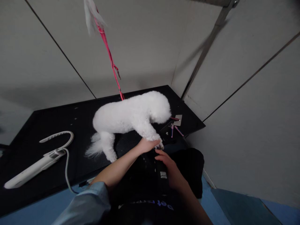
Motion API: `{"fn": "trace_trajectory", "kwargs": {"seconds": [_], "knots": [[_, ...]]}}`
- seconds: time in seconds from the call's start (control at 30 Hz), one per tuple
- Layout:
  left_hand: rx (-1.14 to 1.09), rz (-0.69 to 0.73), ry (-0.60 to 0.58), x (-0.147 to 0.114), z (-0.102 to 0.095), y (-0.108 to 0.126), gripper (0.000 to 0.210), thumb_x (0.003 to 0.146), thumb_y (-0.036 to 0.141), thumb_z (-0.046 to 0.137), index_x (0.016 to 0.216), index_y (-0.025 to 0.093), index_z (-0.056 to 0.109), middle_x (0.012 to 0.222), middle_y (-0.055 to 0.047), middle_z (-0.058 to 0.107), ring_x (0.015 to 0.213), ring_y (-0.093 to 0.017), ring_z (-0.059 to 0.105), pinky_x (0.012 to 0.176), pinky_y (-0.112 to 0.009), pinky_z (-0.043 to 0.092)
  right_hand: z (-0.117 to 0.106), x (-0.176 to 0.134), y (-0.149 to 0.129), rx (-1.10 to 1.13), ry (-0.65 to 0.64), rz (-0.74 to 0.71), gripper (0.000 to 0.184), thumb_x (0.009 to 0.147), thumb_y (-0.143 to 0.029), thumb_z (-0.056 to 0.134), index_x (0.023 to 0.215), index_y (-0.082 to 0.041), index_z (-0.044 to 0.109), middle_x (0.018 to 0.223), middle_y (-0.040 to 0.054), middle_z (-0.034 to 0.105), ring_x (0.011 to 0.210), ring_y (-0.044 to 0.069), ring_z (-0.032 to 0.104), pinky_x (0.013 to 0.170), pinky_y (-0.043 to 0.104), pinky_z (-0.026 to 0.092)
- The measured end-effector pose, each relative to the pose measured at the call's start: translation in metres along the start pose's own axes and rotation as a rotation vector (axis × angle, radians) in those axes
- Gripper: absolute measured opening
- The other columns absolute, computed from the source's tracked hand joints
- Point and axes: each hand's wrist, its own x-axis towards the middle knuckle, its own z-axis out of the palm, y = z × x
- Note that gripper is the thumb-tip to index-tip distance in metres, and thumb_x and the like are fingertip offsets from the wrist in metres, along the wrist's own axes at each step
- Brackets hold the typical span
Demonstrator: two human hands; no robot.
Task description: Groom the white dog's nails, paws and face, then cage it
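stretched as it is along the black worktop (82,117), the white fluffy dog (126,115) has its rounded head (160,107) to the right, with its legs reaching toward the person and its longer-haired tail (95,147) spread at the left end

front leg (148,129) extended to the near edge; left hand (148,145) closed around its lower part, just above the paw (160,145)

right hand (170,165) wrapped round a black handheld tool (160,165), small pale label (163,174) on its body; tool's far end right at the paw, though whether it touches is too small to tell; the two hands close together

right of the paw, on the worktop: pliers-like clippers (172,129) with pink and purple handles spread apart; just beyond, a slim red item (175,118) and a flat grey piece (178,120), both near the dog's head

left end of the worktop: white appliance (30,173) with a curved hook-shaped arm (70,137), well apart from the hands; pale cord (67,168) dropping over the near edge

behind the dog: pink strap (107,47), white tuft (91,18) at its upper part, against a grey wall (145,47)

person's side: blue sleeve (85,203) on the left arm, lettering on a dark garment (161,204), blue floor (208,193) below
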Motion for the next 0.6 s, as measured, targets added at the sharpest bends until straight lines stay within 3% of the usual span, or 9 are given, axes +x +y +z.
{"fn": "trace_trajectory", "kwargs": {"seconds": [0.07,0.13,0.23,0.33,0.5,0.6], "knots": [[0.008,0.035,-0.027,-0.002,-0.001,-0.001,0.019,0.069,0.029,0.069,0.067,0.019,0.053,0.070,-0.001,0.059,0.067,-0.016,0.053,0.069,-0.032,0.048,-0.006,0.000,-0.005,0.109,0.040,0.014,0.044,0.074,-0.029,0.073,0.114,-0.025,0.057,0.119,0.0115,0.066,0.109,0.026,0.065,0.090,0.039,0.056],[0.015,0.076,-0.020,-0.002,-0.002,-0.001,0.020,0.070,0.030,0.069,0.066,0.019,0.052,0.067,0.000,0.057,0.066,-0.015,0.051,0.067,-0.031,0.048,-0.009,-0.002,-0.009,0.144,0.179,0.030,0.041,0.073,-0.031,0.075,0.109,-0.026,0.055,0.105,0.0075,0.069,0.095,0.024,0.069,0.081,0.037,0.058],[0.005,0.098,-0.016,-0.002,-0.001,-0.001,0.023,0.070,0.031,0.067,0.063,0.019,0.049,0.065,0.001,0.054,0.063,-0.013,0.049,0.063,-0.028,0.045,-0.009,-0.001,-0.013,0.099,0.339,0.025,0.032,0.075,-0.025,0.072,0.100,-0.027,0.053,0.109,0.0079,0.066,0.095,0.024,0.068,0.079,0.038,0.057],[-0.022,0.096,-0.032,-0.001,0.000,-0.003,0.024,0.070,0.033,0.065,0.062,0.019,0.046,0.063,0.002,0.050,0.060,-0.012,0.046,0.059,-0.027,0.042,-0.009,0.003,-0.009,0.078,0.276,0.029,0.033,0.074,-0.021,0.068,0.103,-0.026,0.052,0.119,0.0095,0.062,0.102,0.024,0.065,0.084,0.040,0.055],[-0.059,0.070,-0.013,0.000,0.001,-0.009,0.025,0.067,0.034,0.065,0.063,0.020,0.045,0.063,0.002,0.050,0.062,-0.013,0.046,0.062,-0.028,0.042,-0.013,0.004,0.001,0.147,0.218,0.089,0.037,0.073,-0.017,0.065,0.105,-0.026,0.046,0.118,0.0085,0.064,0.102,0.023,0.065,0.083,0.037,0.054],[-0.064,0.045,-0.031,0.000,0.000,-0.012,0.025,0.068,0.033,0.065,0.063,0.019,0.045,0.063,0.002,0.050,0.061,-0.012,0.046,0.061,-0.028,0.042,-0.018,0.004,0.002,0.124,0.151,0.052,0.037,0.074,-0.016,0.064,0.105,-0.026,0.047,0.121,0.0091,0.063,0.105,0.023,0.065,0.085,0.036,0.053]]}}
